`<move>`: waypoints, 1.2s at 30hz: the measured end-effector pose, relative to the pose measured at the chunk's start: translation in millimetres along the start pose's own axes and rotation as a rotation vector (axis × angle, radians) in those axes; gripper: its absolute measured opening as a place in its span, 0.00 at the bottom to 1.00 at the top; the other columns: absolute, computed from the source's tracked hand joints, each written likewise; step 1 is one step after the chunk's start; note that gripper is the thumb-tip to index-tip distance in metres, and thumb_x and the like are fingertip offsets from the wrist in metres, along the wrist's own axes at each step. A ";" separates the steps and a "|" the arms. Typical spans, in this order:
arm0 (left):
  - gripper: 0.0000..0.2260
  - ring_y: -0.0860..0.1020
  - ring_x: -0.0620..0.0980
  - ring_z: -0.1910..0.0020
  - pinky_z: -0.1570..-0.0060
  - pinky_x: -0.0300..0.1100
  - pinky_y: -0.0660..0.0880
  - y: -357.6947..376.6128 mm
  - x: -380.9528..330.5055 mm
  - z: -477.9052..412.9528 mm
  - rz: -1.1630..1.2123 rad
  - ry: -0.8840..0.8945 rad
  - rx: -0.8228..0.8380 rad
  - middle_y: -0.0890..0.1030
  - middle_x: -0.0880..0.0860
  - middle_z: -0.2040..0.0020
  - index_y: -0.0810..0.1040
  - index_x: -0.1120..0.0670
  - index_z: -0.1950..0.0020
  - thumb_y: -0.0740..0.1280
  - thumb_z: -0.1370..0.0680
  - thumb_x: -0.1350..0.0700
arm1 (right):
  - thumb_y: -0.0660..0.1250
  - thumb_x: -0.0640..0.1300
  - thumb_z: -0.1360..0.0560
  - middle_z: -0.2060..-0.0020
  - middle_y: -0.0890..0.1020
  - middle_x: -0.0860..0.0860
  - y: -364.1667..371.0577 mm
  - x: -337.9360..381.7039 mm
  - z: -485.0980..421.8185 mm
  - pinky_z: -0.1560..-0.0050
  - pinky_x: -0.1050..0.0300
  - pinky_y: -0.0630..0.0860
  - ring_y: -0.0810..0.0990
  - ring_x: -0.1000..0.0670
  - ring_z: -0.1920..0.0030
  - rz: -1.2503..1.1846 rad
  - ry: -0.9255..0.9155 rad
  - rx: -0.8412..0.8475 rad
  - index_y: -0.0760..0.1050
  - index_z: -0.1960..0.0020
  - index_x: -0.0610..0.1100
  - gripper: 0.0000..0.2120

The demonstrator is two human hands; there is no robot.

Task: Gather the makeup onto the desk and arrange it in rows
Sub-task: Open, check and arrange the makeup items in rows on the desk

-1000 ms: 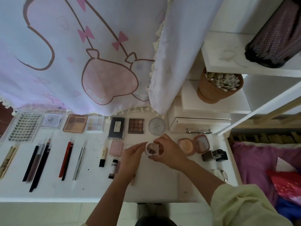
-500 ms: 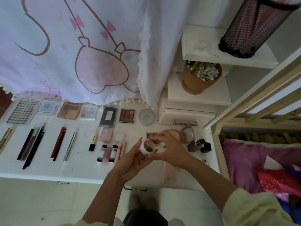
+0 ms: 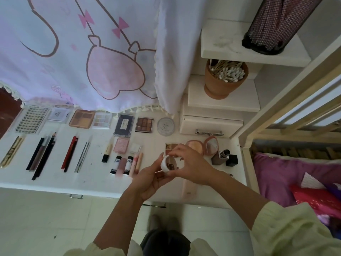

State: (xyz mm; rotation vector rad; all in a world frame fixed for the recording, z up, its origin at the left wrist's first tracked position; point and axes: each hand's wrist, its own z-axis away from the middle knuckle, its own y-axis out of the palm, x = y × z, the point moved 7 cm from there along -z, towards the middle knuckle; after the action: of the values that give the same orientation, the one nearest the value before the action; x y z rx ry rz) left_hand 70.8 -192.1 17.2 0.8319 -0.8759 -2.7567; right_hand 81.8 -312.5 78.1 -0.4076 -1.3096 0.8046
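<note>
Curtain (image 3: 77, 52): hangs over the desk's far edge, 11 o'clock of the hands
Desk (image 3: 55, 180): white top; back row of flat palettes (image 3: 82, 119) under the curtain hem; front row of pencils (image 3: 41, 154) and tubes (image 3: 120, 164) running 9 o'clock to centre
Pot (image 3: 224, 78): holds cotton buds, on a step at 1 o'clock, not part of the rows
Open compact (image 3: 203, 146): lies at 1 o'clock of the hands, beside a dark bottle (image 3: 222, 157) at 3 o'clock; this end looks unsorted
Jar (image 3: 168, 164): small, white, round, dark lettering on its face; held above the desk's near right part, apart from the rows
Step in hand: judged to be closing or checking the jar before placing it
Method: keep it level, seat the lid squarely, then set it just beside the last tube at 9 o'clock, in line with the front row
Risk: a tilted jar may spill; a low forearm may sweep the tubes
Right hand (image 3: 190, 165): fingers curled over the jar's top and far side, gripping it
Left hand (image 3: 149, 180): palm up, half open, fingertips touching the jar's near side; a thin stick shows by them, whether held cannot be told
</note>
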 end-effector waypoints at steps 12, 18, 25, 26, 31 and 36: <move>0.16 0.82 0.53 0.55 0.53 0.44 0.82 5.9 -8.0 4.1 -0.047 0.052 -0.008 0.83 0.62 0.50 0.81 0.60 0.45 0.65 0.22 0.49 | 0.78 0.53 0.35 0.44 0.70 0.56 -4.5 -3.0 3.6 0.49 0.69 0.64 0.67 0.60 0.43 -0.059 0.052 -0.013 0.73 0.33 0.49 0.32; 0.18 0.83 0.53 0.53 0.47 0.46 0.80 5.9 -7.1 3.5 -0.052 0.036 0.020 0.83 0.62 0.50 0.79 0.63 0.41 0.64 0.21 0.50 | 0.77 0.60 0.37 0.43 0.70 0.57 -8.4 -7.2 3.0 0.47 0.64 0.67 0.69 0.59 0.43 -0.089 0.135 -0.104 0.75 0.44 0.51 0.26; 0.16 0.83 0.54 0.53 0.48 0.46 0.80 3.9 -7.8 7.5 -0.044 0.034 0.014 0.82 0.64 0.48 0.83 0.61 0.46 0.65 0.22 0.50 | 0.77 0.64 0.39 0.45 0.70 0.57 -3.7 -7.1 1.6 0.47 0.61 0.68 0.69 0.57 0.44 -0.074 0.157 -0.048 0.73 0.41 0.51 0.32; 0.17 0.83 0.54 0.51 0.47 0.47 0.80 3.2 -7.4 6.8 -0.049 0.030 0.016 0.82 0.64 0.48 0.81 0.62 0.43 0.65 0.22 0.49 | 0.76 0.65 0.38 0.46 0.71 0.57 -4.3 -7.2 1.5 0.47 0.60 0.67 0.69 0.58 0.44 -0.075 0.163 -0.062 0.74 0.43 0.52 0.30; 0.19 0.82 0.54 0.52 0.47 0.46 0.80 0.7 -9.9 8.1 -0.076 0.029 -0.007 0.82 0.64 0.47 0.79 0.62 0.41 0.65 0.22 0.48 | 0.79 0.58 0.38 0.44 0.71 0.56 -5.2 0.8 1.8 0.48 0.63 0.67 0.69 0.57 0.43 -0.069 0.105 -0.016 0.73 0.37 0.51 0.33; 0.17 0.82 0.55 0.50 0.46 0.48 0.79 2.4 -11.3 7.6 -0.054 0.031 0.006 0.82 0.64 0.45 0.79 0.62 0.42 0.64 0.22 0.50 | 0.77 0.62 0.38 0.46 0.72 0.56 -9.9 -1.2 1.1 0.53 0.67 0.66 0.70 0.58 0.46 -0.032 0.157 -0.061 0.76 0.41 0.50 0.30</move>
State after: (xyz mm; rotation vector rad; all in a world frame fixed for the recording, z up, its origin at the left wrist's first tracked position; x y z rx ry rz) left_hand 76.0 -187.2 29.0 0.9095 -0.8695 -2.7806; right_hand 83.6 -320.2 84.3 -0.4870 -1.1936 0.6931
